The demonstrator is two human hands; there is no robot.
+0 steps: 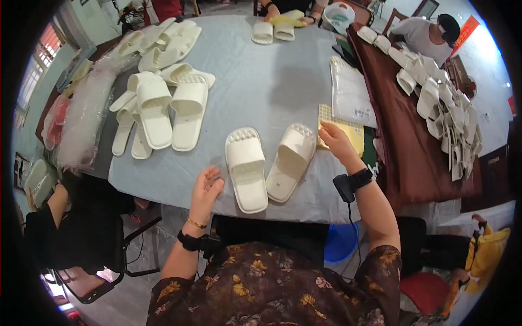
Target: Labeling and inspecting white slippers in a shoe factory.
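A pair of cream-white slippers lies before me on the cloth-covered table, toes pointing away. The left slipper [246,185] is nearly straight. Its mate, the right slipper [283,176], slants to the right and touches it near the heel. My left hand [205,189] is just left of the left slipper, fingers loosely bent and apart, holding nothing. Over the near-left edge of a yellow sheet of small stickers [356,136] rests my right hand [338,142], its fingers apart and pointing left. No held thing shows in it.
More white slippers [155,111] are grouped at the left of the grey-blue tablecloth [244,76]. A clear plastic bag [350,89] lies beyond the stickers. Many slippers [429,98] cover the brown table at right. Across the table, a person's hands [272,12] handle another pair.
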